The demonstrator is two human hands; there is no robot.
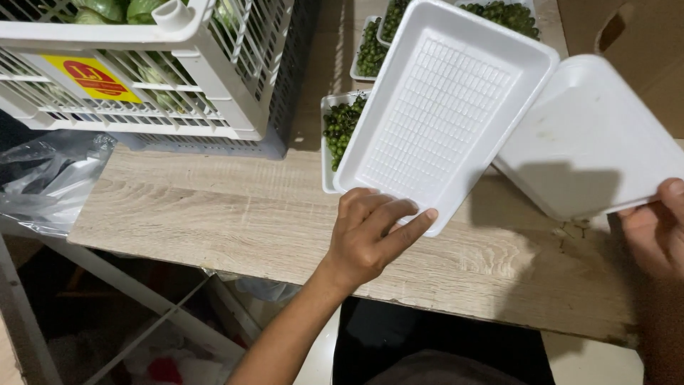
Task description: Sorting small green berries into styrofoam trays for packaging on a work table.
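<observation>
The empty white rectangular foam tray with a ribbed floor [445, 107] is held tilted above the middle of the pale wood-grain tabletop [235, 214], its open side up. The left hand [370, 235] clamps its near corner, thumb along the rim and fingers curled over the edge. It overlaps a filled white foam tray of small green round produce [340, 132] lying on the tabletop beneath its left side.

Just to its right, a second white foam tray, smooth underside showing [591, 135], is held over the tabletop's right end. The right hand [659, 228] pinches its near edge, thumb on top. The two empty trays touch or nearly touch at their adjoining corners; which cannot be told.

Further filled trays of green produce [374, 50] lie toward the far edge. A white slatted plastic crate holding green vegetables [214, 85] stands at the far left corner. Clear plastic sheeting [50, 178] hangs off the left edge.
</observation>
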